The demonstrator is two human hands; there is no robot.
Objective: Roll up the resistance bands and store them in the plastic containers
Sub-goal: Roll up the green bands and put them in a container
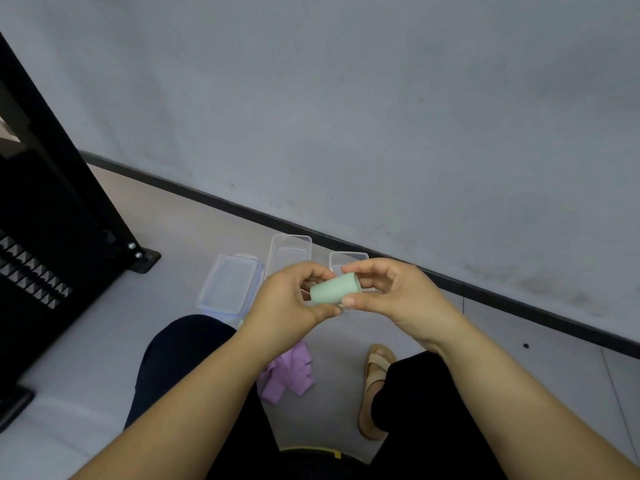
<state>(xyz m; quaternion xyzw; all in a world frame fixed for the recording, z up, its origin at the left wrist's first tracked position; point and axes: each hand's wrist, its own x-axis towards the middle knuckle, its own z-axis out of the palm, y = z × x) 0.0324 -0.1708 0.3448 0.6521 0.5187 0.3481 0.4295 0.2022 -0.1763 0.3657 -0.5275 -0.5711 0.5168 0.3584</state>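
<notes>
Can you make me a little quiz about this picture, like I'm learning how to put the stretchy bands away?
1. True or false: the rolled mint-green resistance band already sits inside a clear plastic container.
2. Where is the crumpled purple resistance band? A) on the grey floor B) inside a container C) hanging on the wall
3. How many hands hold the green roll?

Key:
1. False: it is in the person's hands, not in a container.
2. A.
3. Two: the left hand and the right hand both pinch it.
</notes>
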